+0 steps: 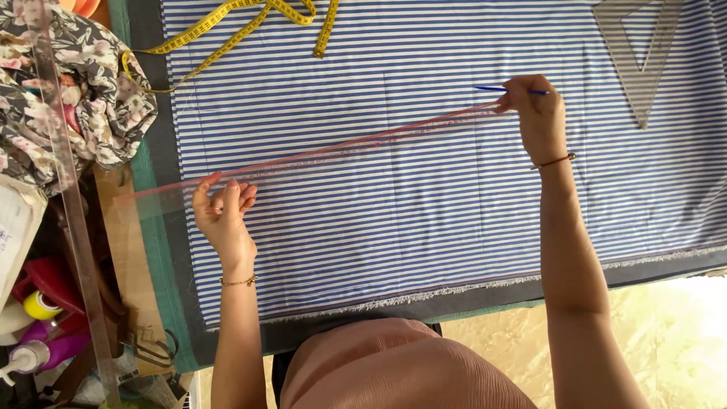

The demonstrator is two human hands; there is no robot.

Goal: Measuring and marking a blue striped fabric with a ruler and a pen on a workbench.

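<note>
step: we rule a line on cloth point(424, 197) | left hand point(224, 216) flat, pinning ruler point(318, 155) at 9 | right hand point(536, 113) pinching pen point(492, 89) at 2 | next: a steady ruler, we judge

I see few packages from here. At the far left edge stands a white carton point(14, 235) with faint marks on its face. Below it lies a magenta bottle point(45, 352) with a white nozzle, on its side. I see no signs or screens anywhere.
</note>
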